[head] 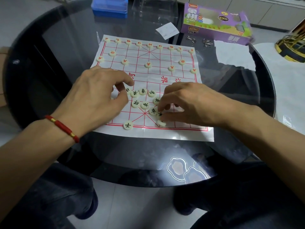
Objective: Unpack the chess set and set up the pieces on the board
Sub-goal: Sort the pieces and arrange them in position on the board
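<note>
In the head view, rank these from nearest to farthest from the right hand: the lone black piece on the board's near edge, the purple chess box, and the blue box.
From the right hand:
1. Lone black piece, on the board's near edge, to the hand's left.
2. Purple chess box, at the table's far right.
3. Blue box, at the table's far left edge.
</note>
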The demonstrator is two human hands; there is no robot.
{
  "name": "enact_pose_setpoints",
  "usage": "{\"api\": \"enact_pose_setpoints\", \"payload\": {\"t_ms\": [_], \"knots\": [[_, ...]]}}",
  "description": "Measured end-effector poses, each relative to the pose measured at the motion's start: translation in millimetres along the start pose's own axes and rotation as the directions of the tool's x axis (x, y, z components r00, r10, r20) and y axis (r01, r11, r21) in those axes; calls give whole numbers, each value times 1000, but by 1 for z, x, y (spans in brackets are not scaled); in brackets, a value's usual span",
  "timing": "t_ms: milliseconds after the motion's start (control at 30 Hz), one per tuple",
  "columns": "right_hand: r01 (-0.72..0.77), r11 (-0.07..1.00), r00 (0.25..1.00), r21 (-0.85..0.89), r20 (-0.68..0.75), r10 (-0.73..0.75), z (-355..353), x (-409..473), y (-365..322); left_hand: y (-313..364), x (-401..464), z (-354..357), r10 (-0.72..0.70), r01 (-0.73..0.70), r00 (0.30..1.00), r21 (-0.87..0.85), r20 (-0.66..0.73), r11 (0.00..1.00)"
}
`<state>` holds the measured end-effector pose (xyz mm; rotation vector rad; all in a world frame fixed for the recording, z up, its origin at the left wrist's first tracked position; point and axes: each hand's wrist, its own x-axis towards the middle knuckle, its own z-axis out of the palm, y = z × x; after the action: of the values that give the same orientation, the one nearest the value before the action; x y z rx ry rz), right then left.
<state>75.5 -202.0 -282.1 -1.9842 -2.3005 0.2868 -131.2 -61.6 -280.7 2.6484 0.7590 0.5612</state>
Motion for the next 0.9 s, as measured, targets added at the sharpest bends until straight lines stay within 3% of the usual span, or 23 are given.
{"api": "enact_pose_setpoints", "payload": {"t_ms": [267, 467, 700, 900], "knots": [[-1, 993, 1000, -120, -3, 0, -11, -3, 1, 1, 0, -1, 2, -2, 1000, -1, 0, 1000], [-186, 969, 976, -165, -144, 163, -32, -10, 41, 1, 0, -1, -2, 2, 1000, -1, 1, 1000], [-109, 984, 993, -142, -62, 101, -21, 5, 41, 3, 1, 0, -7, 7, 1000, -12, 14, 1000], [-147, 978, 982, -146, -144, 126, -25, 3, 41, 1, 1, 0, -11, 11, 1000, 4, 7, 1000]]}}
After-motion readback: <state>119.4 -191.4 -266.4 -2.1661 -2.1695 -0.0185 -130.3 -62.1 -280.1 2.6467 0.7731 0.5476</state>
